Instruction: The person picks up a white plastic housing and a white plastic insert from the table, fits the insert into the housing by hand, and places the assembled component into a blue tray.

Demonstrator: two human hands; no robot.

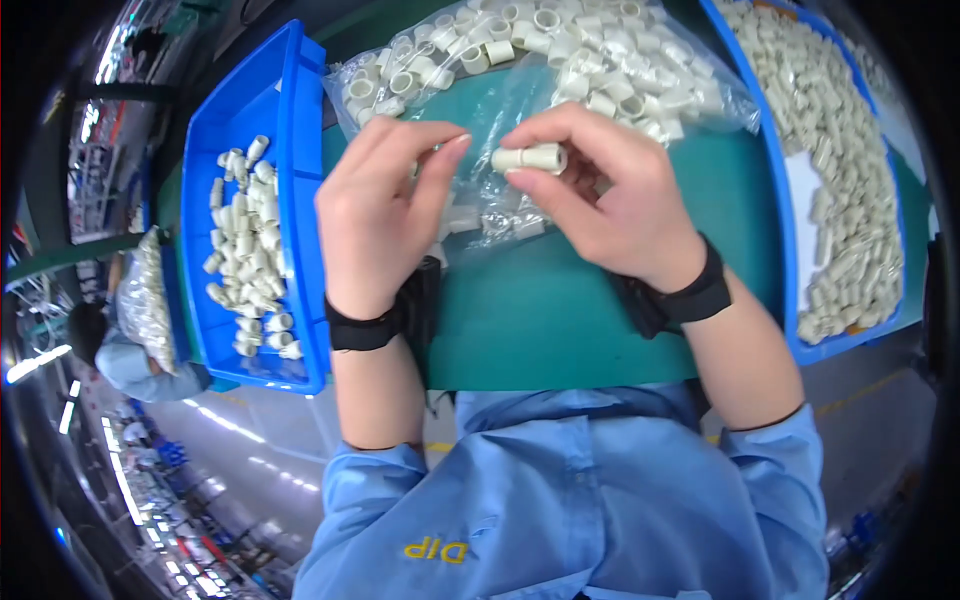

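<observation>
My right hand [600, 190] pinches a short cream plastic tube [530, 158], held sideways between thumb and fingers above the green table [560, 310]. My left hand [385, 205] is just left of it, fingers curled with the fingertips close to the tube's end; whether it holds a small part I cannot tell. Under both hands lies a clear plastic bag [520, 205] of small cream rings [560, 45]. Both wrists wear black straps.
A blue tray [300, 200] on the left holds several cream tubes [250, 250]. Another blue tray [775, 200] on the right is heaped with similar cream pieces [850, 180]. A person in blue [125, 360] sits at far left.
</observation>
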